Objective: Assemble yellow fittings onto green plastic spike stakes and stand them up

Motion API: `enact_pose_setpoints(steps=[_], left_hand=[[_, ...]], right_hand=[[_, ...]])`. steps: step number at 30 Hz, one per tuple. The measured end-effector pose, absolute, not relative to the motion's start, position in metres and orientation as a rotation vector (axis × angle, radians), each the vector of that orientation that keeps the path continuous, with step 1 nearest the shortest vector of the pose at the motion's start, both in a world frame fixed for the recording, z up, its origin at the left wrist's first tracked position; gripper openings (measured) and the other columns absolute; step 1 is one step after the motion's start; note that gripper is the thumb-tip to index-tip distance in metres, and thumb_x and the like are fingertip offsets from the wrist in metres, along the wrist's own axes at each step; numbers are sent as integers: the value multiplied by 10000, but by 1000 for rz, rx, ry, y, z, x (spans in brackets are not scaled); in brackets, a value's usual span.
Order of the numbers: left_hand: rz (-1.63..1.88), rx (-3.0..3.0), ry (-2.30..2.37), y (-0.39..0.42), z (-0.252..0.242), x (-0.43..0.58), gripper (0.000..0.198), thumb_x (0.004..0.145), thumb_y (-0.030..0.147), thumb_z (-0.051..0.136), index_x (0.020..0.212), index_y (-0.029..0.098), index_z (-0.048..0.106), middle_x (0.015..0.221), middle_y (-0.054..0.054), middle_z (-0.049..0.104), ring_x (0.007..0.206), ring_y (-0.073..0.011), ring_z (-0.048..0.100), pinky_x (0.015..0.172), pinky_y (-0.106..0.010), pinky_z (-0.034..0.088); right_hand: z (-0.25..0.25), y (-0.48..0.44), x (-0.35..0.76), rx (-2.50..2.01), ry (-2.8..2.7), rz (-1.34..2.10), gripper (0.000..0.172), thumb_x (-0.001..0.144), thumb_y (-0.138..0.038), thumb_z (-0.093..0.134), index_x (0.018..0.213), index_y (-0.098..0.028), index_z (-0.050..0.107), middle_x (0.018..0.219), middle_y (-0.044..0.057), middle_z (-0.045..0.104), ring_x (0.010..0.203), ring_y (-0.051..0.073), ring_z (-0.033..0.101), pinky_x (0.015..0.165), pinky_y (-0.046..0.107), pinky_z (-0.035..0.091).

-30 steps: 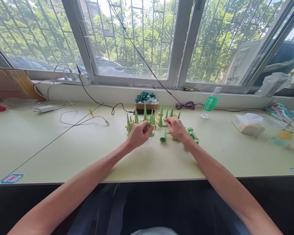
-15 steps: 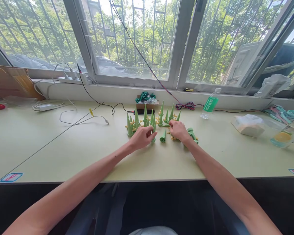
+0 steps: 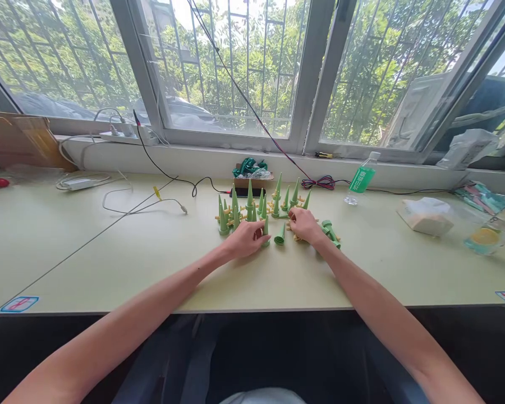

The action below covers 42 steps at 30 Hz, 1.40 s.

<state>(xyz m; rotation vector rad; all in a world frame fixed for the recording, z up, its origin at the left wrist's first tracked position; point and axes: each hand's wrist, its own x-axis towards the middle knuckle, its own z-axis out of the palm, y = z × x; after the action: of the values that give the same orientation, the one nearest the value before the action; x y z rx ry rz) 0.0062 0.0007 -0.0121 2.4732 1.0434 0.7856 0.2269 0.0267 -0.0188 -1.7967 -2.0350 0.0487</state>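
Note:
My left hand [image 3: 247, 239] is closed round the lower part of an upright green cone-shaped spike [image 3: 266, 225] near the front of the group. Behind and left of it stand several green spikes [image 3: 249, 196] with small yellow side pieces. My right hand [image 3: 305, 223] reaches in from the right, its fingertips pinched by some small yellow pieces [image 3: 297, 238]; what they hold is hidden. Between the hands a loose green cone [image 3: 280, 234] lies tilted, its round base toward me. More green pieces [image 3: 330, 231] lie beside my right wrist.
A black phone [image 3: 247, 192] and a small box with green wrapping [image 3: 252, 169] are behind the spikes. Right of them stand a water bottle [image 3: 361, 178], a tissue pack [image 3: 426, 215] and a cup with a lemon slice [image 3: 486, 238]. Cables [image 3: 147, 209] run across the left side.
My left hand has shifted slightly toward me, and the spike in its fingers now shows more clearly. My right hand has barely moved, a touch to the left.

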Motion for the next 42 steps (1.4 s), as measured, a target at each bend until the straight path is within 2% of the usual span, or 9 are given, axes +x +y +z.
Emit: enact_pose_setpoints(steps=[10, 18, 28, 35, 42], left_hand=[[776, 2298, 1017, 4, -14, 5, 224, 854, 340, 519, 744, 154, 579, 654, -7, 563, 510, -98, 445, 487, -230, 351], [807, 2218, 1037, 0, -10, 6, 266, 902, 357, 441, 740, 166, 532, 654, -6, 550, 453, -92, 448, 461, -234, 364], [817, 2175, 1067, -3, -6, 6, 295, 892, 386, 460, 674, 189, 438, 599, 9, 520, 436, -103, 461, 455, -248, 365], [823, 2169, 1070, -4, -5, 6, 305, 894, 394, 459, 669, 191, 420, 591, 13, 510, 438, -104, 468, 460, -252, 372], [832, 2184, 1063, -1, -9, 6, 296, 895, 402, 459, 698, 181, 470, 634, -1, 536, 452, -102, 471, 453, -248, 369]], right_hand=[[-19, 26, 224, -1753, -1985, 161, 224, 804, -87, 551, 1007, -155, 619, 879, 69, 670, 855, 188, 583, 799, 273, 425], [-22, 30, 225, -1736, -1988, 152, 235, 806, -75, 536, 1011, -158, 617, 869, 65, 661, 855, 189, 571, 838, 289, 414], [-23, 30, 224, -1790, -2004, 168, 227, 833, -87, 508, 1023, -164, 604, 932, 78, 635, 905, 197, 559, 850, 304, 407], [-22, 29, 223, -1797, -2004, 144, 213, 838, -93, 507, 1016, -161, 602, 940, 82, 621, 925, 199, 551, 853, 301, 408], [-25, 31, 225, -1763, -2006, 88, 198, 845, -100, 489, 995, -169, 599, 941, 91, 605, 967, 223, 548, 862, 322, 410]])
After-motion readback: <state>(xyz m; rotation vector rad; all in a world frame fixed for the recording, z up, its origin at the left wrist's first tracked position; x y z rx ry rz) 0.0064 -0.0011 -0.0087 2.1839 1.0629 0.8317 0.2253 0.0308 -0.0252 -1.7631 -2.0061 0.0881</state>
